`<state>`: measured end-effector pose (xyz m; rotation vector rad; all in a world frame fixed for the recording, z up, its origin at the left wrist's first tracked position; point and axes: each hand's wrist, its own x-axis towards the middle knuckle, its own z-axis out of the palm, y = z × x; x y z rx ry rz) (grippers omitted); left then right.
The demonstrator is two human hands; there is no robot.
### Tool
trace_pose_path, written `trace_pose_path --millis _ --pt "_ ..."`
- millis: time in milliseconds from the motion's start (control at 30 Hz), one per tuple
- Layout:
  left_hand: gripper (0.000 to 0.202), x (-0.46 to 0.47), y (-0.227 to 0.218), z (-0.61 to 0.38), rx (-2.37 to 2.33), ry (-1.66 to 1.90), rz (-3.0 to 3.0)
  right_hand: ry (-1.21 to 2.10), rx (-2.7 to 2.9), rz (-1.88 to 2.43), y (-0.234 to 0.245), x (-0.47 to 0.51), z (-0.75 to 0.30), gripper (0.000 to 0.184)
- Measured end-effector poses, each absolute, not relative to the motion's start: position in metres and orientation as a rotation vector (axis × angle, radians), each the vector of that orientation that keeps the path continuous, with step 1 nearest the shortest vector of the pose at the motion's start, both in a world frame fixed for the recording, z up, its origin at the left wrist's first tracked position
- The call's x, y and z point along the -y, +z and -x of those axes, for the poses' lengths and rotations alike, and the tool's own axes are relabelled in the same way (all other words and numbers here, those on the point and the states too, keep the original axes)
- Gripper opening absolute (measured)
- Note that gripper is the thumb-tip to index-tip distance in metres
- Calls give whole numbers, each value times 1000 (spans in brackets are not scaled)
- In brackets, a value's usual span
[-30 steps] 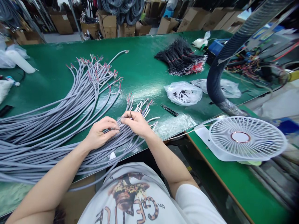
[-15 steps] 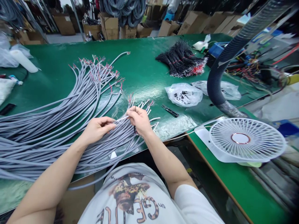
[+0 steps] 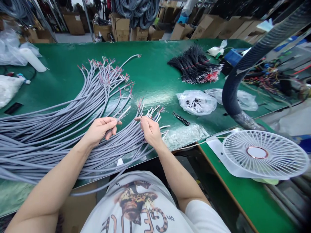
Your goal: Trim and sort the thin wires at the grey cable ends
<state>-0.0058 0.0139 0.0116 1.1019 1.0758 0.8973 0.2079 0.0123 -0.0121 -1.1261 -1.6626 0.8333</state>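
My left hand is closed on a grey cable, whose stripped end shows whitish and points up to the right past the fingertips. Just right of it, my right hand pinches a thin dark object, too small to make out; its tip sticks out near the thumb and forefinger. A gap separates the hands. Beneath them lies a bundle of grey cables with stripped ends showing white, red and other thin wires. A second cable bundle fans out behind, its ends bare and reddish.
Black snips lie right of my right hand. Beyond are a plastic bag of small black parts and tied black wires. A white fan and a thick black hose stand at the right. A white roll lies far left.
My hands have moved apart; before, both were at the white cable end. That end is now only in my left hand and tilts upward. The view has shifted slightly left.
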Motion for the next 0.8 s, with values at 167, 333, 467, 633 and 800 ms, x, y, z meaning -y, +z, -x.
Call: trace_pose_path --millis 167,333,467,633,800 --pt "30 -13 9 1 -1139 898 -1108 864 1872 1132 4 6 -205 31" --pt "33 -10 9 -2 -1201 871 -1195 865 1977 1227 0 17 -198 33" --pt "33 -9 10 -3 -1243 860 -1229 836 2000 1271 -1 18 -197 33" --pt "34 -9 12 -5 -1253 860 -1252 855 1992 1265 -3 18 -198 32" --pt "35 -9 10 -5 -1255 870 -1258 905 1951 1235 -8 18 -200 32"
